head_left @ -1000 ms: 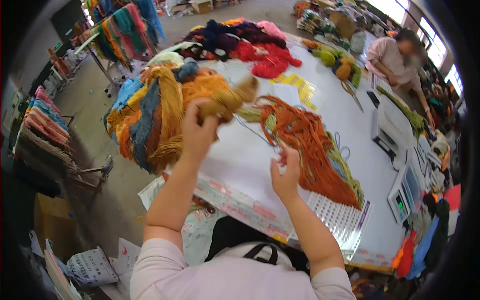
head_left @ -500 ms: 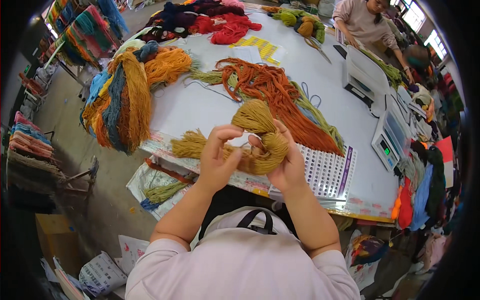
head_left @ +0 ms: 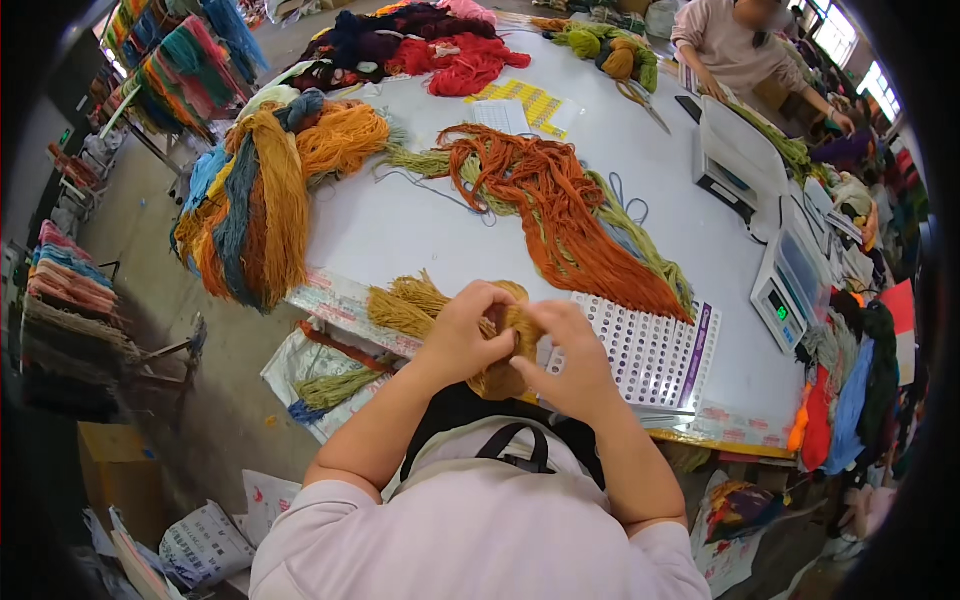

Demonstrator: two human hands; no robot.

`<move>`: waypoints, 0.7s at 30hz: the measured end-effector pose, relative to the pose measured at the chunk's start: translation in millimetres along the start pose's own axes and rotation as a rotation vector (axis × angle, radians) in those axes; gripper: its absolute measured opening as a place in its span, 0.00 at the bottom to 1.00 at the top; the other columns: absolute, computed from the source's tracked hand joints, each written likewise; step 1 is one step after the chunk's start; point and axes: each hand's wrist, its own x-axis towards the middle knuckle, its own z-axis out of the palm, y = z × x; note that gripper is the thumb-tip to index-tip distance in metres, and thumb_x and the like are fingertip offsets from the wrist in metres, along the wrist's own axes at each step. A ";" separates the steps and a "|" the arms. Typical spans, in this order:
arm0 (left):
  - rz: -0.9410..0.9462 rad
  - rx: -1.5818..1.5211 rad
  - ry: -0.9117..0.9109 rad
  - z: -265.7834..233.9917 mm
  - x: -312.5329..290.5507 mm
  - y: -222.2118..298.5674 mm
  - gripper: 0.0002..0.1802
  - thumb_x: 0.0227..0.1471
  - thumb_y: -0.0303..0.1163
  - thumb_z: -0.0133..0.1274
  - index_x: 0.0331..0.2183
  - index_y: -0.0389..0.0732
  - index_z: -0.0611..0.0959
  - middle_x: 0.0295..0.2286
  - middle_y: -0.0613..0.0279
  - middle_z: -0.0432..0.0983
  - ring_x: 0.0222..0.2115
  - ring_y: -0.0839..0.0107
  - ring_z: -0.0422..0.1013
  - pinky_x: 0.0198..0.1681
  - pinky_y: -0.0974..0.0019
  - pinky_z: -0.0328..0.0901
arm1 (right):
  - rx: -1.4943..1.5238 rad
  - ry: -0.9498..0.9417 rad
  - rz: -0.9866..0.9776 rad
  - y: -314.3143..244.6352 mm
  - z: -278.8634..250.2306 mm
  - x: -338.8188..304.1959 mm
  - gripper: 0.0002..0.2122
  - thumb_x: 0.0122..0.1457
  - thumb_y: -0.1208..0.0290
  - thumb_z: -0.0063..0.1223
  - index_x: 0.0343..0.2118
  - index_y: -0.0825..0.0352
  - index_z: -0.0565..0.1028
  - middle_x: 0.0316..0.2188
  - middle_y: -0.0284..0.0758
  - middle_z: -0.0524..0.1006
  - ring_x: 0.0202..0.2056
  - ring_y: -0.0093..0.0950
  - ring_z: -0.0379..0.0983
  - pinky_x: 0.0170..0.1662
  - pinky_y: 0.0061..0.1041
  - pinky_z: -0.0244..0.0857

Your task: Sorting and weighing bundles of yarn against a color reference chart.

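A mustard-coloured skein of yarn [head_left: 402, 306] is bunched between my hands at the table's near edge, its loose cut-looking end spreading out to the left. My left hand [head_left: 466, 338] grips the skein, with thumb and fingertips pinching near its coiled part. My right hand [head_left: 580, 362] holds the right side of the coil, thumb below and fingers above. Part of the coil is hidden behind both hands. Just beyond lie long rust-orange strands [head_left: 560, 215] over green and blue yarn.
A white card with rows of holes [head_left: 640, 350] lies right of my hands. Two scales, one with a lit display [head_left: 785, 310], stand along the right side. Hanks of orange, gold and blue yarn [head_left: 265, 200] drape over the left edge. Scissors [head_left: 645, 105] lie farther back. A co-worker [head_left: 735, 45] stands at far right.
Both hands have come down and nearer to me with the skein. The coil's upper loop, raised before, is now lower and mostly covered by my fingers.
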 end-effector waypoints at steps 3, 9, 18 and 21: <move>-0.120 -0.057 -0.143 -0.6 1.1 2.0 0.14 0.38 0.26 0.56 0.33 0.35 0.77 0.23 0.60 0.70 0.23 0.71 0.67 0.28 0.69 0.64 | 0.100 -0.154 0.143 17.5 1.9 -2.2 0.22 0.45 0.78 0.56 0.47 0.62 0.72 0.38 0.39 0.72 0.36 0.35 0.72 0.39 0.28 0.68; -0.234 -0.012 -0.261 -0.4 -1.5 0.8 0.13 0.38 0.28 0.54 0.31 0.36 0.76 0.24 0.59 0.69 0.23 0.69 0.67 0.28 0.67 0.64 | -0.121 0.016 0.085 22.8 20.7 -9.2 0.14 0.40 0.80 0.56 0.34 0.67 0.73 0.31 0.37 0.74 0.30 0.37 0.73 0.33 0.29 0.68; -0.052 0.062 -0.065 4.1 15.8 -11.8 0.09 0.37 0.25 0.54 0.27 0.37 0.74 0.23 0.62 0.68 0.23 0.72 0.66 0.27 0.69 0.63 | -0.210 0.171 0.074 21.0 24.1 -0.7 0.11 0.39 0.79 0.57 0.29 0.65 0.72 0.29 0.36 0.74 0.29 0.36 0.73 0.31 0.31 0.68; -0.312 -0.067 -0.245 -6.1 19.3 -6.4 0.11 0.36 0.29 0.55 0.26 0.35 0.75 0.22 0.57 0.71 0.22 0.67 0.68 0.28 0.66 0.65 | -0.225 0.168 0.054 24.6 22.6 1.0 0.10 0.39 0.76 0.56 0.28 0.65 0.71 0.28 0.35 0.73 0.28 0.35 0.72 0.30 0.31 0.67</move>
